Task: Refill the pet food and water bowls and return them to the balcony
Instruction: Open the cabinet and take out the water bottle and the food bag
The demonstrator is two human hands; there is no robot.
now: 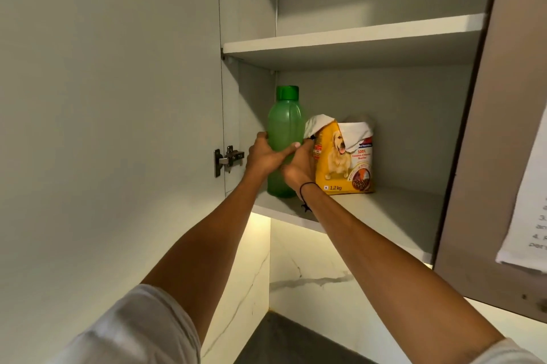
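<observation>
Left hand (263,156) wraps the green bottle (284,138); right hand (299,168) pinches the dog food bag (343,156). Lift both straight off the shelf (384,215).

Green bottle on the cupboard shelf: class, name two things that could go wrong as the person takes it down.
1. The bottle touches the dog food bag; pulling it out may tip the open-topped bag and spill food.
2. The left hand holds the smooth bottle overhead at arm's length, so its grip could slip; how the right hand grips is unclear.
</observation>
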